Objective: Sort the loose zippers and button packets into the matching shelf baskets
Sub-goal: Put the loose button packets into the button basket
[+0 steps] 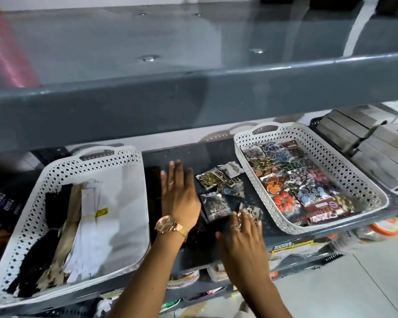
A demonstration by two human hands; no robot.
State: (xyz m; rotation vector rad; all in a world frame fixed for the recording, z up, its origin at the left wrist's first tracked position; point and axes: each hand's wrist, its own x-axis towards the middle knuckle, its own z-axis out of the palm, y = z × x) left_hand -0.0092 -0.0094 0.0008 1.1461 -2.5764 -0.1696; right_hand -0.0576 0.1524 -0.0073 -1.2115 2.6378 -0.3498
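Baskets stand on a grey shelf (271,228); the left basket (129,203) holds black, tan and white zippers (67,228); the right basket (246,143) holds button packets (285,180); loose packets (218,180) lie on the shelf between them, beside black zippers (153,180). The left hand (178,193), above a gold watch (167,224), hovers flat with fingers spread; the right hand (241,235) rests fingers down on a packet of silver buttons (254,211); whether it pinches it I cannot tell.
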